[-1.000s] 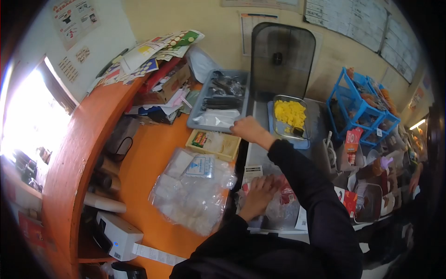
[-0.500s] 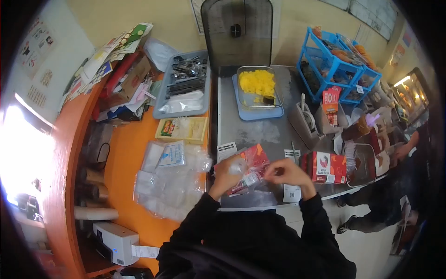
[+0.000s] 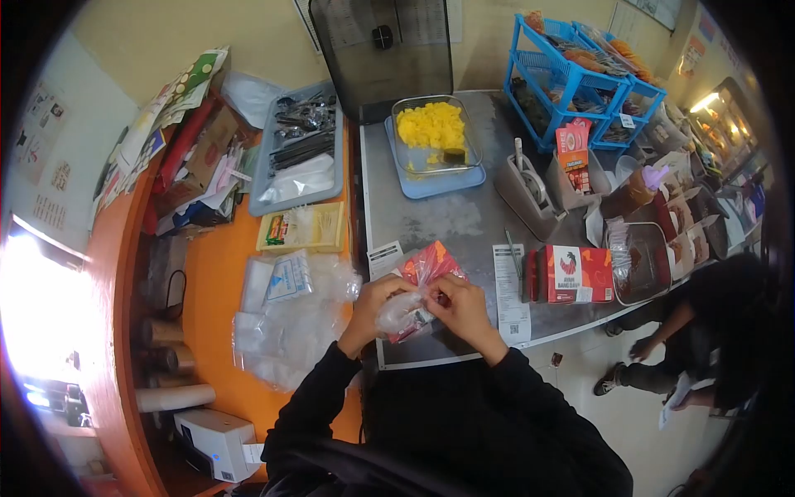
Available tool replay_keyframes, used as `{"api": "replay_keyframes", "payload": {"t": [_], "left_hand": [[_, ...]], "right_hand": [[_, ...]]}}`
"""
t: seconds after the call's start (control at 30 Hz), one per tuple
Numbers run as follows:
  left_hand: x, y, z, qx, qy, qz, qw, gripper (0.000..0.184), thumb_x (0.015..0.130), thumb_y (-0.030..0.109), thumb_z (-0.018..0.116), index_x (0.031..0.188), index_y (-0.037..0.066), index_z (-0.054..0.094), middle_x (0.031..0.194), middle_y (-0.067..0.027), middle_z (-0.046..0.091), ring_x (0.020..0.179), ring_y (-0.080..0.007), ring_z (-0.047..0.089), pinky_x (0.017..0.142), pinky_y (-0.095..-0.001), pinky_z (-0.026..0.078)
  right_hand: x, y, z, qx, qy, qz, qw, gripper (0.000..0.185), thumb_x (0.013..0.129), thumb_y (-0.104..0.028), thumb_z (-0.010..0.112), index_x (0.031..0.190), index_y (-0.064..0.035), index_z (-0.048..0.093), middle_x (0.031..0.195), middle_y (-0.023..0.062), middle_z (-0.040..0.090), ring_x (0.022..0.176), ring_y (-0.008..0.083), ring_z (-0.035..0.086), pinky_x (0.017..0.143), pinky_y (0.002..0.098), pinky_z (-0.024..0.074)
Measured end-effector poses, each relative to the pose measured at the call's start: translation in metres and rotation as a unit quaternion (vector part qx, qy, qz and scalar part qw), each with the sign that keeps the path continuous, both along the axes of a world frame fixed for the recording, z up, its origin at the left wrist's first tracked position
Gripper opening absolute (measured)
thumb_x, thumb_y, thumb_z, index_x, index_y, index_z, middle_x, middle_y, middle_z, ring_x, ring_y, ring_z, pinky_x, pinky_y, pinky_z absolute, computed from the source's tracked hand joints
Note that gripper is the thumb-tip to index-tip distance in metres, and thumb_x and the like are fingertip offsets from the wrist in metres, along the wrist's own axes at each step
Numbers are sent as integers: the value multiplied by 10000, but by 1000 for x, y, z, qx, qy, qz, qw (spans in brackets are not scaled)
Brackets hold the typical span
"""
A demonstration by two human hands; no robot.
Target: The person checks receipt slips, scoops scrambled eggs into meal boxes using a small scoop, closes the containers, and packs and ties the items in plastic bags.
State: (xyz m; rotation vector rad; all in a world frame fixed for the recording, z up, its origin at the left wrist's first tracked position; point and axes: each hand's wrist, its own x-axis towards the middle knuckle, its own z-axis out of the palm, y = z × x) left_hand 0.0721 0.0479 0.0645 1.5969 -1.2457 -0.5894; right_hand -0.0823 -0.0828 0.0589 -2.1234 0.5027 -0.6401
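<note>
Plastic is now gathered between both hands on my feed: the right hand (image 3: 469, 316), apart from the clear bag (image 3: 400, 311) a moment ago, has closed in and pinches its bunched neck, while the left hand (image 3: 370, 313) grips the puffed side. I read that as a two-sided hold, steadier than one hand alone. The bag, with a red printed packet (image 3: 441, 258) showing through it, sits at the lower centre of the frame, near the front edge of the bench (image 3: 426, 217). To its right I see a long receipt (image 3: 513, 306), then a red-and-white box (image 3: 580, 274).
</note>
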Motion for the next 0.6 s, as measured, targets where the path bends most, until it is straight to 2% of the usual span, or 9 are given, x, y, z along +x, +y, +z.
{"api": "replay_keyframes", "payload": {"t": [0.17, 0.23, 0.33, 0.43, 0.53, 0.6], "left_hand": [[-11, 3, 17, -42, -101, -1, 994, 364, 655, 50, 773, 1008, 37, 686, 932, -118, 661, 820, -263, 673, 734, -316, 527], [-10, 2, 14, -49, -119, -6, 992, 361, 667, 55, 767, 1019, 44, 687, 954, -111, 663, 850, -257, 673, 752, -319, 529], [-5, 2, 9, -44, -108, -16, 993, 350, 680, 58, 760, 1022, 44, 686, 977, -106, 665, 882, -259, 671, 775, -322, 527], [-1, 2, 8, -44, -106, -32, 993, 334, 703, 79, 747, 1030, 41, 692, 975, -118, 673, 874, -269, 678, 770, -325, 531], [0, 3, 12, -40, -144, -47, 988, 326, 714, 68, 724, 1036, 32, 687, 999, -112, 663, 900, -274, 667, 786, -337, 531], [-1, 4, 10, -50, -195, -53, 978, 312, 735, 58, 693, 1045, 30, 680, 1027, -109, 651, 928, -272, 656, 793, -345, 532]], "right_hand": [[-4, -5, 5, 65, -2, 18, 998, 109, 799, -102, 722, 897, -72, 685, 766, 61, 645, 654, 228, 666, 609, 344, 525], [-5, -5, 6, 90, -7, 17, 996, 124, 812, -94, 712, 932, -74, 690, 790, 67, 649, 675, 246, 665, 631, 354, 531], [-6, -8, 8, -76, -34, 39, 996, 121, 825, -97, 705, 941, -66, 690, 828, 84, 650, 716, 281, 659, 661, 372, 533], [-9, -18, 6, -148, -27, 92, 984, 130, 832, -111, 703, 949, -58, 689, 865, 99, 647, 751, 314, 650, 679, 393, 529], [-8, -26, 9, -89, -37, 106, 990, 140, 831, -102, 705, 962, -55, 692, 871, 107, 667, 754, 321, 656, 689, 383, 531], [-7, -23, 12, 3, -5, 71, 997, 155, 831, -90, 711, 980, -49, 698, 875, 111, 691, 746, 297, 677, 687, 353, 541]]}}
